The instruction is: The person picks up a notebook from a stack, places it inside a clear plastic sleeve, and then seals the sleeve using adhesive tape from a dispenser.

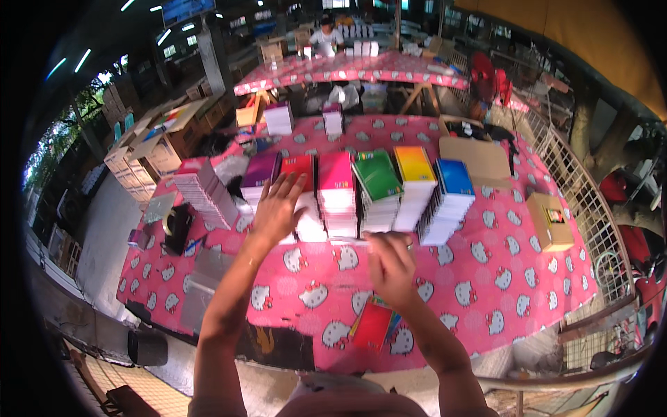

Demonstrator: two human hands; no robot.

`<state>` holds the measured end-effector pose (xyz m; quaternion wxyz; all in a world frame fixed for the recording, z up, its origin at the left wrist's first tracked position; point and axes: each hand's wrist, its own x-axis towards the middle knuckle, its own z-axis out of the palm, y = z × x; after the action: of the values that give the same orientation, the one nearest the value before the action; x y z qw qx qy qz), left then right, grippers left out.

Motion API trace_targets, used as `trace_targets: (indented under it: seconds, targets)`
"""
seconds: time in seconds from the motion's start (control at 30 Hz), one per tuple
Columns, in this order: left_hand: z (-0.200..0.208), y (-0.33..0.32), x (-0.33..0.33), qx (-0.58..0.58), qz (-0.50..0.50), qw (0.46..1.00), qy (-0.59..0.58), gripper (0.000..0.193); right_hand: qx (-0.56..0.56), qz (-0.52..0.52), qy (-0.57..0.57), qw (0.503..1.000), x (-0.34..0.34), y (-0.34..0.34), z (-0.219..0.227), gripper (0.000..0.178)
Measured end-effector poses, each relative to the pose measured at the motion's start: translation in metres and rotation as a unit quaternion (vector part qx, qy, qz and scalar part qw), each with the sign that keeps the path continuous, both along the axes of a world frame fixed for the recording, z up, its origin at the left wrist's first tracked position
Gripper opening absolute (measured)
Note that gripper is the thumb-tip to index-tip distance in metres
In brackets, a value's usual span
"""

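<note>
Bare forearms [228,306] lead to hands set apart: the left hand [278,208], fingers spread, lies over the red notebook stack [310,217] on the pink-printed counter [497,281]; the right hand [392,264] is curled near a thin pale item [349,242], its grip unclear. A sideways nudge could topple the leaning green stack [379,177], slick-looking covers slipping over crisp, rectangular paper blocks.

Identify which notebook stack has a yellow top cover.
The yellow-topped notebook stack stands between the green-topped stack and the blue-topped stack; no other stack shows yellow on top.
</note>
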<state>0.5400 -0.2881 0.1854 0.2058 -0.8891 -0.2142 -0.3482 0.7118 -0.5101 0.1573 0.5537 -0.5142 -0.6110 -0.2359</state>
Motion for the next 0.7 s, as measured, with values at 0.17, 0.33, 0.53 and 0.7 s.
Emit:
trace_targets:
  seconds: [0.17, 0.33, 0.53, 0.7]
  targets:
    - [0.024, 0.001, -0.003, -0.079, 0.006, 0.994, -0.077, 0.045, -0.100, 0.014, 0.005, 0.995, -0.024, -0.092, -0.070, 0.039]
    - [0.092, -0.094, 0.001, -0.258, -0.058, 0.963, -0.053, 0.023, -0.358, 0.037, -0.018, 0.933, -0.042, -0.141, -0.189, 0.035]
    - [-0.113, -0.173, 0.073, -0.529, -0.019, 0.749, 0.399, 0.074, -0.148, -0.111, 0.083, 0.979, 0.056, -0.010, -0.062, 0.043]
    - [-0.104, -0.149, 0.104, -0.323, -0.074, 0.943, 0.035, 0.050, -0.200, -0.290, -0.123, 0.928, 0.147, 0.066, -0.025, 0.039]
